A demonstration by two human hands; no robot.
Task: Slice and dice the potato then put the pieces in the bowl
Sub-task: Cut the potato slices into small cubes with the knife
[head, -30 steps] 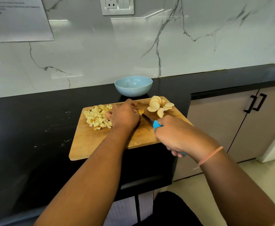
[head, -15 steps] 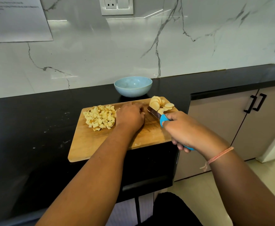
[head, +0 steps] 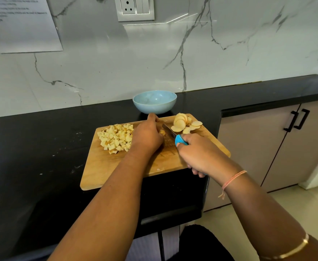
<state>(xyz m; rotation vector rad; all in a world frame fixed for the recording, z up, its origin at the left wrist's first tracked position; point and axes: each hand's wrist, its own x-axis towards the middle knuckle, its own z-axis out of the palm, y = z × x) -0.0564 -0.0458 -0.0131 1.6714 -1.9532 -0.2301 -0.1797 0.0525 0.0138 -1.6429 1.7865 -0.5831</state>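
A wooden cutting board (head: 120, 166) lies on the black counter. A heap of diced potato (head: 115, 137) covers its far left part. Round potato slices (head: 184, 123) are stacked at its far right corner. My left hand (head: 147, 136) rests palm down on the board between the two heaps, fingers curled over a few small potato bits (head: 162, 132). My right hand (head: 201, 155) grips a knife by its blue handle (head: 180, 140); the blade (head: 168, 129) lies on the board beside my left hand. An empty light-blue bowl (head: 154, 101) stands just behind the board.
The black counter (head: 31, 147) stretches left and along the marble wall. The board's right corner overhangs the counter edge. Beige cabinet doors with black handles (head: 296, 119) stand at the right, with tiled floor below. A socket plate and a paper sheet hang on the wall.
My left hand slid away from the diced heap toward the board's middle. My right hand with the knife swung toward the slices, then drew back beside my left hand.
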